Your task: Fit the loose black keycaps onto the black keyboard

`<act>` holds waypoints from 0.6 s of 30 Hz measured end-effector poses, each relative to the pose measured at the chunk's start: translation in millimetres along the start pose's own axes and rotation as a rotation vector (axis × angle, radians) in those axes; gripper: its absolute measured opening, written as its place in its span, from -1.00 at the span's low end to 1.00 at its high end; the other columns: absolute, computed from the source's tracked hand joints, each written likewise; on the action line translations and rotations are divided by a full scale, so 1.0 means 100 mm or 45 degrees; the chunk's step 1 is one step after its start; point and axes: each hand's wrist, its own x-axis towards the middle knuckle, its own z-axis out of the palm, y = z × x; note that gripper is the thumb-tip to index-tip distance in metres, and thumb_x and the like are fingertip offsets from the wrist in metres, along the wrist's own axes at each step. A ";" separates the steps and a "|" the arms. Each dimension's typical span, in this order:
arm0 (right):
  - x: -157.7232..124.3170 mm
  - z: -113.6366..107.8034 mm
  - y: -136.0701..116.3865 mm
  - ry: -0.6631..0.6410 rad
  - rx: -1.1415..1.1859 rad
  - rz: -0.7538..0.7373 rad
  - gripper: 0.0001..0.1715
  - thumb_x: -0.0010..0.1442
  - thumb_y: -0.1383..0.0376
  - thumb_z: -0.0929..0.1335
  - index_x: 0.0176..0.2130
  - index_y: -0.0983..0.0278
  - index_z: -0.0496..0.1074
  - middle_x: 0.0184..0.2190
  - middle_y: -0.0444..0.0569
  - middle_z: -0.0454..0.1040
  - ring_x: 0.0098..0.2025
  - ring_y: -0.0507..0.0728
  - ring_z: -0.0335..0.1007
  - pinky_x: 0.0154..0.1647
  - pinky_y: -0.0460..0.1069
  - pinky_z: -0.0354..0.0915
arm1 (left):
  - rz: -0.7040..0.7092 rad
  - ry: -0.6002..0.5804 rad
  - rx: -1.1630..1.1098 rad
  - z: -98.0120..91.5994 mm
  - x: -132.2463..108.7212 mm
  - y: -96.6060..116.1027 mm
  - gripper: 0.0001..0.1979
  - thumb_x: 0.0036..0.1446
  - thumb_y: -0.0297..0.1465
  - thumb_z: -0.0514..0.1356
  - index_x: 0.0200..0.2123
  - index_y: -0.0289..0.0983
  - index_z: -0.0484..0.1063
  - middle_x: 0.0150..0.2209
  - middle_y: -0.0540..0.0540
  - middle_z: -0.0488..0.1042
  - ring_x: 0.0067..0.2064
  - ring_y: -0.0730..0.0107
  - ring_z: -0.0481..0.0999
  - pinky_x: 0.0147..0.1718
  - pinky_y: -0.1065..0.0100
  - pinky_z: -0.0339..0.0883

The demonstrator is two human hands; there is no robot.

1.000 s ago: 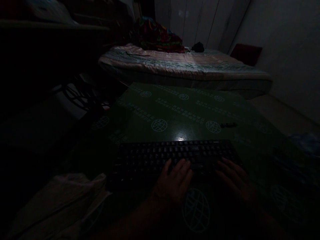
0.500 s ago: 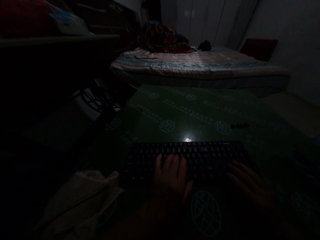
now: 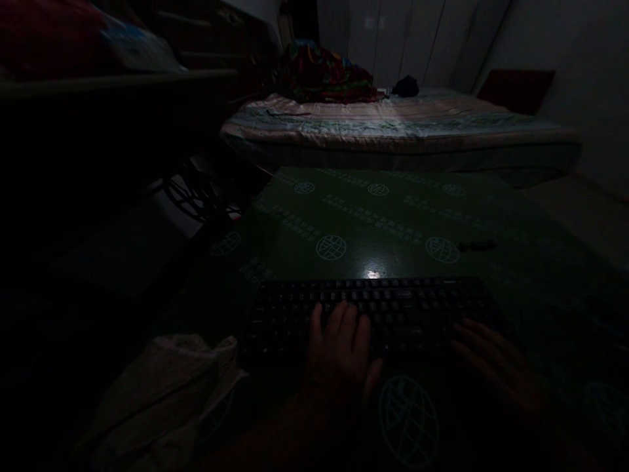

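Note:
A black keyboard [image 3: 413, 305] lies across the near part of a green table [image 3: 383, 223] printed with pale globe shapes and lettering. My left hand [image 3: 341, 347] rests on the keyboard left of its middle, fingers apart and pointing forward, thumb out to the right. Over the right end of the keys, my right hand [image 3: 494, 360] lies with its fingers stretched out toward the upper left. Neither hand holds anything. The room is dark, so single keys under the fingertips are hidden.
A crumpled light cloth [image 3: 167, 387] lies left of the keyboard. Farther right on the table is a small dark object [image 3: 477, 246]. Beyond the table stands a bed [image 3: 403, 124] with a red patterned blanket [image 3: 324, 75]. A shelf edge [image 3: 206, 73] runs along the upper left.
The view has shifted slightly, so the table, keyboard and both hands appear a little farther right. The hands keep nearly the same places on the keyboard.

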 end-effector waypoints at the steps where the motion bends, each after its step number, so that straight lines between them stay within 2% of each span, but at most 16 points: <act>1: 0.00 0.00 0.00 0.005 -0.003 0.001 -0.69 0.24 0.38 0.23 -0.01 0.33 0.36 -0.02 0.19 0.42 0.18 0.29 0.19 0.04 0.18 0.29 | -0.005 -0.006 0.009 0.00 0.00 0.00 -0.56 0.10 -0.27 0.16 -0.01 -0.42 0.35 0.03 -0.39 0.40 0.13 -0.11 0.29 0.11 -0.27 0.00; 7: 0.01 0.00 -0.02 -0.019 0.017 0.037 -0.69 0.25 0.38 0.23 -0.01 0.33 0.34 0.00 0.20 0.40 0.19 0.30 0.18 0.03 0.20 0.28 | -0.011 -0.023 0.023 0.00 0.00 0.00 -0.55 0.09 -0.26 0.18 0.00 -0.40 0.35 0.03 -0.39 0.40 0.12 -0.12 0.31 0.10 -0.26 0.04; 12: 0.04 -0.01 -0.03 0.024 0.024 0.041 -0.69 0.25 0.39 0.21 -0.02 0.34 0.35 -0.03 0.22 0.42 0.18 0.30 0.19 0.01 0.21 0.29 | 0.024 -0.008 0.052 -0.01 0.01 -0.01 -0.57 0.11 -0.28 0.16 0.00 -0.41 0.35 0.04 -0.39 0.40 0.13 -0.12 0.30 0.10 -0.25 0.06; 18: 0.17 -0.05 -0.05 0.071 -0.016 0.058 -0.75 0.22 0.43 0.23 -0.11 0.38 0.40 -0.12 0.23 0.48 0.08 0.31 0.30 -0.09 0.20 0.36 | 0.063 0.019 0.072 0.00 0.03 -0.05 -0.62 0.15 -0.33 0.12 0.00 -0.41 0.35 0.03 -0.39 0.41 0.11 -0.11 0.33 0.08 -0.24 0.08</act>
